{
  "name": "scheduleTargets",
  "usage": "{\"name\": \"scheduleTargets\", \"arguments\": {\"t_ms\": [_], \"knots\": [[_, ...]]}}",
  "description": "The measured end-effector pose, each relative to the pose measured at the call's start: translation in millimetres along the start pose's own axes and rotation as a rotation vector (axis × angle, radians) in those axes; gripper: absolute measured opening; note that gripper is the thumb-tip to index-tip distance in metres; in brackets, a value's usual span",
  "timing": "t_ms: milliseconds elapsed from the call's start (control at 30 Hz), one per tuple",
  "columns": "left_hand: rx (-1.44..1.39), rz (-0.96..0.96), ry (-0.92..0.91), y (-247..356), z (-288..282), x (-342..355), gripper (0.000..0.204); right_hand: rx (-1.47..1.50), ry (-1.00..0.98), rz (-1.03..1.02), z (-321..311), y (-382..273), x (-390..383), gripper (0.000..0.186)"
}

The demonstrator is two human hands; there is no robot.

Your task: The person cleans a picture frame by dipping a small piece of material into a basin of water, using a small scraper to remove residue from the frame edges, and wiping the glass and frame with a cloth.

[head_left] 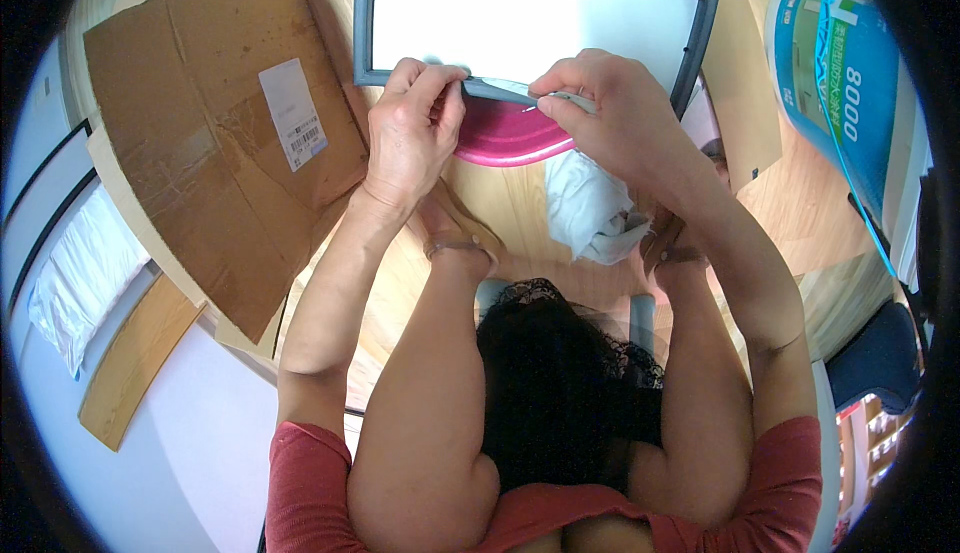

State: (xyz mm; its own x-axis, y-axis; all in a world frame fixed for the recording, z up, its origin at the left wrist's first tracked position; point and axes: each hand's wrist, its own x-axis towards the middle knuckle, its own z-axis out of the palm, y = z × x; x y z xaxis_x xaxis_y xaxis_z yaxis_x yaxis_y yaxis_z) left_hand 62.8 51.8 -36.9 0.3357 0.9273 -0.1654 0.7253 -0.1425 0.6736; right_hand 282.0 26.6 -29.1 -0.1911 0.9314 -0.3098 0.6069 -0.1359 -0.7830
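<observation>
A white panel (530, 13) in a dark grey frame (702, 43) lies ahead of me, its near edge toward my body. My left hand (415, 118) is closed in a pinch at the left part of that near edge. My right hand (605, 103) pinches a thin pale strip (505, 84) at the edge, a short way to the right of the left hand. Part of the strip is hidden by the fingers, so its exact kind cannot be told. Under the frame shows a magenta plastic basin (515, 138).
A crumpled white cloth (590, 208) lies between my feet, beside the basin. To the left stands a brown cardboard box (215, 153) with a label. A blue bucket (835, 83) with a light-blue cord (845, 158) is at the right, near a cardboard sheet (745, 83).
</observation>
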Motion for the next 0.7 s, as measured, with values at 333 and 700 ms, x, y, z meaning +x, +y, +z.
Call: {"name": "scheduleTargets", "arguments": {"t_ms": [333, 700], "knots": [[0.014, 0.011, -0.010, 0.4, -0.9, -0.2, 0.015, 0.130, -0.083, 0.070, -4.2, 1.9, 3.6, 0.019], [0.014, 0.013, -0.019, -0.2, -0.6, 0.3, 0.014, -0.019, 0.039, 0.026, 2.5, -0.3, -4.5, 0.017]]}}
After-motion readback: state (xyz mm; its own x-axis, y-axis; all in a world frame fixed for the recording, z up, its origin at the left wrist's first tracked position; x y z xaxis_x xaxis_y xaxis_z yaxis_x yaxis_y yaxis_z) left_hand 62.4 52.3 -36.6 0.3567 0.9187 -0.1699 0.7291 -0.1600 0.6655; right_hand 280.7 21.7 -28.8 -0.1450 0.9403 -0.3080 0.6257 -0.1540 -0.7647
